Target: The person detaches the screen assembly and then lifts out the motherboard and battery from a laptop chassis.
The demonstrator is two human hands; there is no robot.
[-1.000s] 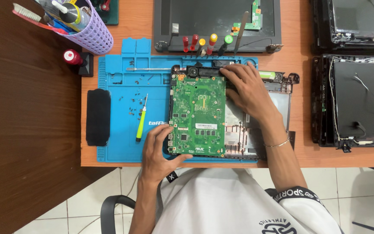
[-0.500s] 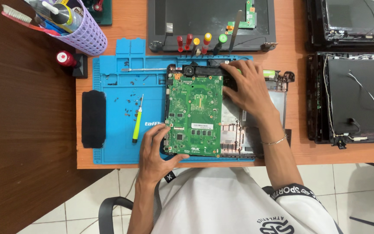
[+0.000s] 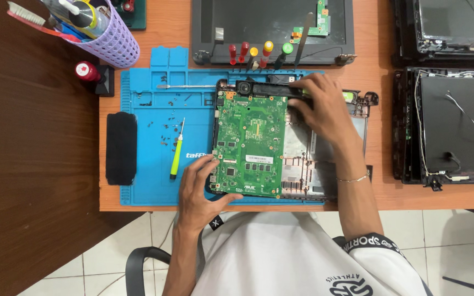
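Note:
A green laptop motherboard [image 3: 250, 142] lies in an opened laptop base [image 3: 325, 164] on a blue repair mat [image 3: 149, 109]. My left hand [image 3: 198, 189] grips the board's lower left corner, thumb along its front edge. My right hand [image 3: 322, 107] rests on the base at the board's upper right, fingers pressing on a black speaker strip [image 3: 259, 87] along the top edge. A green-handled screwdriver [image 3: 176, 153] lies on the mat left of the board.
Several small screws lie scattered on the mat. A black pad [image 3: 120, 148] sits at its left edge. A purple basket of tools [image 3: 108, 35] stands far left. Other opened laptops [image 3: 272, 24] [image 3: 456, 120] lie behind and to the right. A row of screwdrivers [image 3: 256, 55] stands at the mat's back.
My right hand has slid slightly along the top edge of the base. The left hand keeps its hold on the board's corner. The camera view shifted a little.

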